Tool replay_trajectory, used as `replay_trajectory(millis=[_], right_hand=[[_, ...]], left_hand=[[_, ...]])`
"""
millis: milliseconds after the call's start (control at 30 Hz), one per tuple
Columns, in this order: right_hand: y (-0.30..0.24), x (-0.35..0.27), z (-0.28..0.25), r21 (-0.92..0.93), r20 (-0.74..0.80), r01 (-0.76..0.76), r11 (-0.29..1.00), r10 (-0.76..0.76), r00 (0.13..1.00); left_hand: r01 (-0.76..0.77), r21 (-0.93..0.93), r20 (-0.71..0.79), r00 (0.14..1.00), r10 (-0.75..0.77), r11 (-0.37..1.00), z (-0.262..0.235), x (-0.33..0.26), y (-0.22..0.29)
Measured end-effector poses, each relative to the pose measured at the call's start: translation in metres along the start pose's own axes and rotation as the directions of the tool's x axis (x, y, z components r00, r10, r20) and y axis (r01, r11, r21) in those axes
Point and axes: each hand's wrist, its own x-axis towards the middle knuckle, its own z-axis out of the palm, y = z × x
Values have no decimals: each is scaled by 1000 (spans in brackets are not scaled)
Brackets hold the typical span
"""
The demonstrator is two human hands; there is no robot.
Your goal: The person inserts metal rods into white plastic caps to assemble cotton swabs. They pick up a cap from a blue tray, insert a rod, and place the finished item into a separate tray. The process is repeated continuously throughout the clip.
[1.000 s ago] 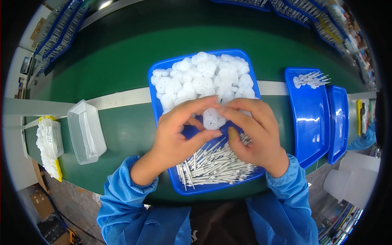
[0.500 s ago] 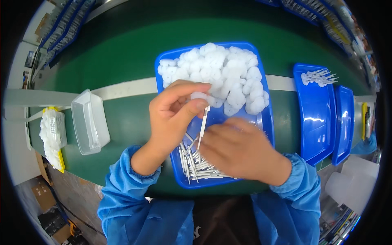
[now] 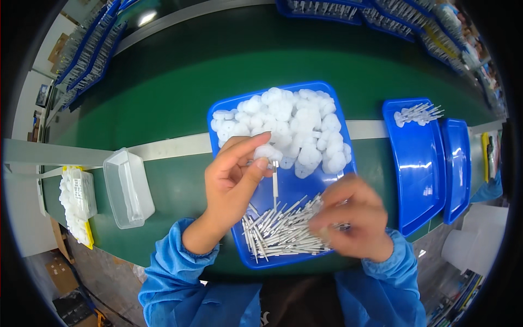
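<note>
A blue tray (image 3: 223,111) in front of me holds a heap of white round wheels (image 3: 297,125) at the far end and a pile of thin white pins (image 3: 280,231) at the near end. My left hand (image 3: 231,177) pinches an assembled piece (image 3: 272,163): a white wheel with a pin hanging down from it, held over the tray's middle. My right hand (image 3: 351,218) is blurred over the right side of the pin pile, fingers curled down onto the pins; whether it grips one I cannot tell.
A second blue tray (image 3: 417,169) to the right holds a few finished pieces (image 3: 417,113) at its far end, with another blue tray (image 3: 457,169) beside it. A clear plastic box (image 3: 128,188) and a bag of white parts (image 3: 76,201) lie left. Blue racks line the far edge.
Both hands were together at the tray's middle on a wheel. Now the left hand holds the wheel with a pin in it, and the right hand has dropped to the pin pile.
</note>
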Motion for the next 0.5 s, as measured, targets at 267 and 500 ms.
replay_trajectory(millis=[267, 500], right_hand=[[32, 9, 18, 168, -146, -226, 960, 251, 957], [35, 7, 26, -188, -160, -140, 972, 110, 981]], left_hand=[[-56, 133, 74, 996, 46, 990, 4, -2, 1], [-48, 103, 53, 998, 42, 994, 5, -4, 0]])
